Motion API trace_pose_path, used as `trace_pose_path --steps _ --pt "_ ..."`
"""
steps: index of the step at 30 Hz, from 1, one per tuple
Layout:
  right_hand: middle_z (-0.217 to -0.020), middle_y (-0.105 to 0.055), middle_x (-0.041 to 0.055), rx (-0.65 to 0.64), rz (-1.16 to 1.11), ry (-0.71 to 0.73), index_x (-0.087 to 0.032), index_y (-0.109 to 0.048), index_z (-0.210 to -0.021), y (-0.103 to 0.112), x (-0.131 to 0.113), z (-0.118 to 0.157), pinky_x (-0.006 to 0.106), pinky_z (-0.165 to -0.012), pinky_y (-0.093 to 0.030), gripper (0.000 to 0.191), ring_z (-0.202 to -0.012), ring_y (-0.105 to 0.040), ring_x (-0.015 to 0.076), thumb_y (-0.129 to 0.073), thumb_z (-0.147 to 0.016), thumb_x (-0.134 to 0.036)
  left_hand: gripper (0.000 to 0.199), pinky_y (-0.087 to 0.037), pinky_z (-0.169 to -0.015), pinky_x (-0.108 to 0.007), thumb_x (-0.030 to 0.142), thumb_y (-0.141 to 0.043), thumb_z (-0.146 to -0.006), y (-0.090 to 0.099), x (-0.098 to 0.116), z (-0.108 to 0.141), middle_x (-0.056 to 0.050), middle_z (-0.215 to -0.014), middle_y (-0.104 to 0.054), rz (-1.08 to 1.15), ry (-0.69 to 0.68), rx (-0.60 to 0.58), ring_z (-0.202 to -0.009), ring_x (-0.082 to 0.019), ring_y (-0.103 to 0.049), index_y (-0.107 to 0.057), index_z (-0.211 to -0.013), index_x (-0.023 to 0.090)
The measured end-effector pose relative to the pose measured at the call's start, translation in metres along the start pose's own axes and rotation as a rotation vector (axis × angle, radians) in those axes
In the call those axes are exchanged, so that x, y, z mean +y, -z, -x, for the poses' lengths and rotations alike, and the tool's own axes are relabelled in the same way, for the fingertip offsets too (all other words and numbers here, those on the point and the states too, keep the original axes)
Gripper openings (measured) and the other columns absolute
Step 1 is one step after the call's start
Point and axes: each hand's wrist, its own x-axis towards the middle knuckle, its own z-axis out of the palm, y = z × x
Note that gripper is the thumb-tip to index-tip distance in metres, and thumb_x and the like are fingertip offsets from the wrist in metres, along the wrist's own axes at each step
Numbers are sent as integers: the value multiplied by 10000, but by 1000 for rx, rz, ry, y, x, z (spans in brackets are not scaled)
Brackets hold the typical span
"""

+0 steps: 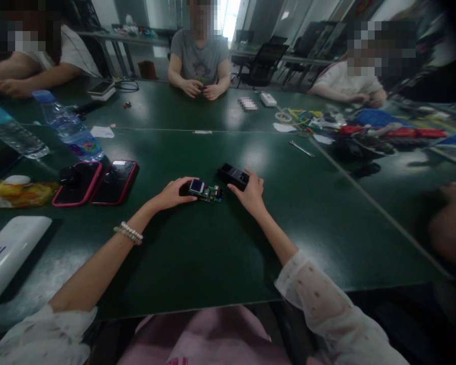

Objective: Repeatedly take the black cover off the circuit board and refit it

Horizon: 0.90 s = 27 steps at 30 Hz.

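Note:
A small green circuit board point(212, 192) with a little square screen lies at the middle of the dark green table point(197, 253). Its left end is between the thumb and fingers of my left hand point(177, 193), which wears two bead bracelets. Just right of the board, my right hand point(252, 191) grips the right end of a black rectangular case point(233, 175) with a glossy top. Board and case are close together, with a narrow gap between them. Both hands rest low over the table.
Two phones point(114, 182) point(78, 183), bottles point(74, 129), a yellow packet point(23, 192) and a white device point(13, 253) are at left. A wrench point(302, 148) and piled cables point(300, 117) lie at right. Several people sit around the table.

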Motion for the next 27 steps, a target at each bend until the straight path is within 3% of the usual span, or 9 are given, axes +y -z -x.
trace_pose_path --steps 2,6,9,12,15,20,27 --pt "-1332 -532 197 19 19 -2 -201 -426 -1413 1 -1 0 652 -969 -395 759 -1234 -420 441 -734 -784 -496 665 -354 -1114 -533 422 -714 -854 0 0 0 -105 -1461 -526 -5 -4 -4 -1342 -312 -498 -459 -1450 277" --pt "-1226 -589 186 17 25 6 -197 -525 -1294 1 3 -2 653 -961 -395 607 -1193 -450 428 -719 -789 -473 672 -354 -1112 -541 421 -722 -848 1 0 1 -110 -1452 -533 -12 -8 3 -1335 -317 -502 -463 -1448 264" --pt "-1156 -614 162 26 -99 16 -201 -542 -1237 2 0 -3 617 -966 -419 602 -1134 -502 389 -709 -779 -554 662 -367 -1102 -540 418 -716 -852 1 0 1 -103 -1442 -541 -19 2 5 -1324 -318 -513 -463 -1446 274" --pt "-1182 -605 124 -1 -297 80 -235 -515 -1272 4 -16 1 538 -975 -462 631 -1106 -552 326 -689 -793 -606 658 -375 -1097 -537 404 -725 -844 0 -1 0 -102 -1430 -552 -32 -7 17 -1316 -322 -518 -473 -1439 277" --pt "-1231 -590 100 -107 -367 203 -277 -511 -1303 8 -39 11 501 -985 -479 591 -1141 -554 302 -697 -820 -564 635 -403 -1073 -535 404 -733 -832 -2 -4 -1 -112 -1392 -578 -41 -17 38 -1277 -324 -545 -504 -1406 256" --pt "-1295 -594 92 -213 -313 354 -287 -507 -1329 12 -60 22 524 -1027 -449 545 -1188 -515 313 -704 -849 -453 615 -453 -1027 -512 428 -750 -811 -6 -6 -1 -126 -1298 -631 -13 -3 70 -1192 -317 -600 -534 -1342 205" --pt "-1293 -614 108 -298 -165 341 -269 -517 -1308 1 -50 22 558 -974 -449 542 -1161 -508 348 -741 -823 -360 834 -427 -1071 -523 512 -794 -756 -4 -1 -1 -134 -1418 -548 -33 20 65 -1285 -343 -541 -428 -1453 236"
